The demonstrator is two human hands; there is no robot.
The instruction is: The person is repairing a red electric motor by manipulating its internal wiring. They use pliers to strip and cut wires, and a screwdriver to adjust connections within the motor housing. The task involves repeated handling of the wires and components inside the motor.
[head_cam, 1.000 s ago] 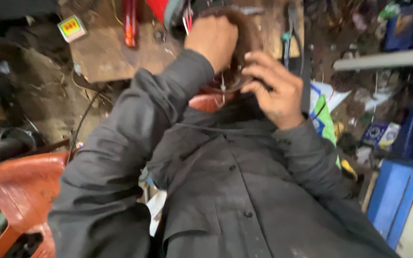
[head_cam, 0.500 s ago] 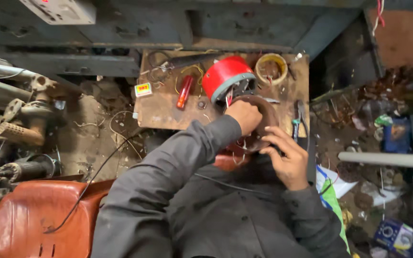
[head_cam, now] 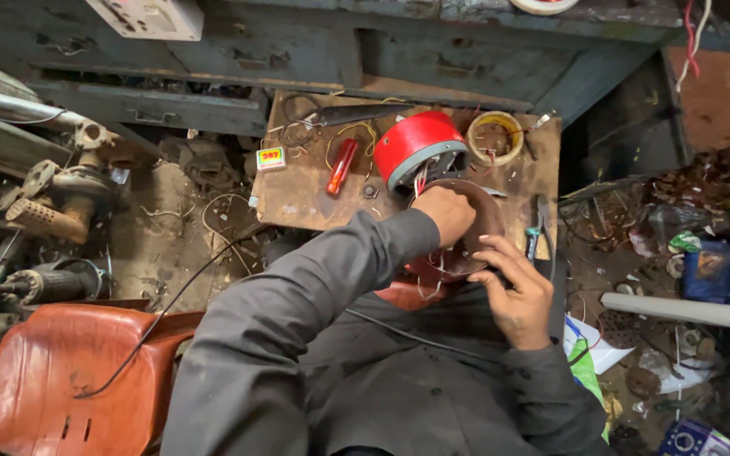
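Head view: the left hand [head_cam: 443, 214] lies curled over the far rim of a round, dark brown metal motor cover [head_cam: 466, 230], fingers bent down onto it so their tips are hidden; whether they pinch anything I cannot tell. The right hand [head_cam: 513, 291] cups the near rim of the same cover, fingers half closed against its edge, thumb on top. The cover sits at the near edge of a small rusty wooden work board [head_cam: 297, 194], against the person's lap, with thin wires looping out beneath it.

Just beyond the left hand stands a red cylindrical motor body [head_cam: 416, 148] with a grey band, wires spilling from its open face toward the cover. A red-handled screwdriver [head_cam: 341, 165] lies to its left, a yellowish tape ring [head_cam: 494, 137] to its right, and dark pliers [head_cam: 539, 226] at the board's right edge. An orange plastic chair [head_cam: 61, 380] stands near left.

To handle this well, I judge both hands should steady the cover evenly and keep the loose wires free of the rim.
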